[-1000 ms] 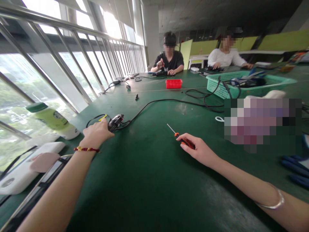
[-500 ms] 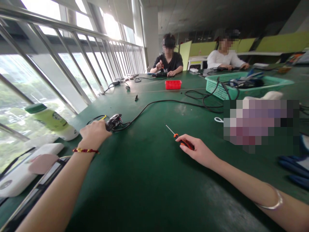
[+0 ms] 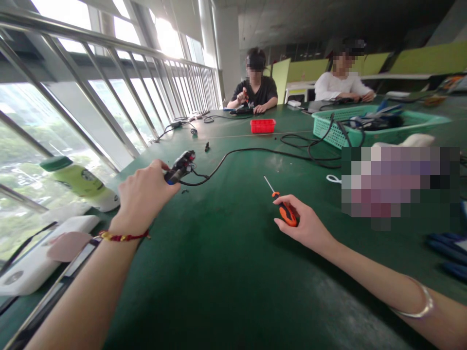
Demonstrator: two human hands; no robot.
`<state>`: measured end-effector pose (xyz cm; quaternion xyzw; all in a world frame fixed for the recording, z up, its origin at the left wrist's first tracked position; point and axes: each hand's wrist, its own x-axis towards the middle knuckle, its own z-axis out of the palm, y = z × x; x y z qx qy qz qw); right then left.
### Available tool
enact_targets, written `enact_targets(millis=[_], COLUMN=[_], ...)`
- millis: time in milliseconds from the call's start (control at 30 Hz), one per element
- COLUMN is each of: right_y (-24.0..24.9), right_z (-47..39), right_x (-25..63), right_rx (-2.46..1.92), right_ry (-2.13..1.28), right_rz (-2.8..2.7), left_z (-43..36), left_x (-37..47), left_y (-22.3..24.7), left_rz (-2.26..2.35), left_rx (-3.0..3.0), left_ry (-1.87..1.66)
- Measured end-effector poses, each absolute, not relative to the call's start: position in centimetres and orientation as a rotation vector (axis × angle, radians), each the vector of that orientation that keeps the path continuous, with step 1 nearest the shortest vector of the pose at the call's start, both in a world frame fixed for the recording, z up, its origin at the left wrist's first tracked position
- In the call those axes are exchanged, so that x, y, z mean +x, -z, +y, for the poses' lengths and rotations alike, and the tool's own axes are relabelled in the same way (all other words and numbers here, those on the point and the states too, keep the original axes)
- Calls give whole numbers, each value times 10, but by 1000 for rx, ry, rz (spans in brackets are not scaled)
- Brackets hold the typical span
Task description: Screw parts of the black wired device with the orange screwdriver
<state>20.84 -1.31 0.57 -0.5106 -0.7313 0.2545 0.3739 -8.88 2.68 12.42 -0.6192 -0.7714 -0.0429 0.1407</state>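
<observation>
In the head view my left hand (image 3: 144, 194) is closed around a black corded device (image 3: 185, 164), held tilted above the table; wires and inner parts show at its far end, and my fingers hide the rest. A black cable (image 3: 251, 149) trails from it to the right. My right hand (image 3: 306, 221) holds a screwdriver (image 3: 288, 215) by its orange and black handle, its thin shaft pointing away and slightly left, apart from the device. Tiny dark bits (image 3: 185, 191) lie on the table near the device. Farther back lies a small black piece (image 3: 207, 146).
On the green table (image 3: 219, 272) stand a red tray (image 3: 263, 126) and a green basket (image 3: 328, 131) with cables and tools. A bottle (image 3: 80, 182) and a white phone-like object (image 3: 47, 257) are at left beside the railing. Two people (image 3: 268, 90) sit across.
My left hand has raised and turned the device, moving it slightly right and away; small dark bits now show beneath it. The screwdriver has shifted slightly right, its shaft pointing more directly away.
</observation>
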Motion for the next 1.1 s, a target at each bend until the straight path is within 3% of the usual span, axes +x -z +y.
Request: enact_targets(millis=[200,300,433,700,1100], right_y=[1,0,0,8,7], right_z=[-8,-7,-6,2,1], right_x=[214,215,216,217,215], right_rx=[-1275,-1239,-1216,-1343,-1400], right_ry=[-440,-387,-383,-611,-490], right_rz=[-1607,-1483,-1411,-1521,-1624], left_z=[22,16,12,27,21], left_x=[-44,-21,-6,-22,-16], left_y=[-83,-58,-37,-14,-15], left_rz=[-1833,-1526,-1141,-1342,-1486], left_rx=[-2481,-2843,-2787,-2541,-2513], left_ry=[143,311,496,712,623])
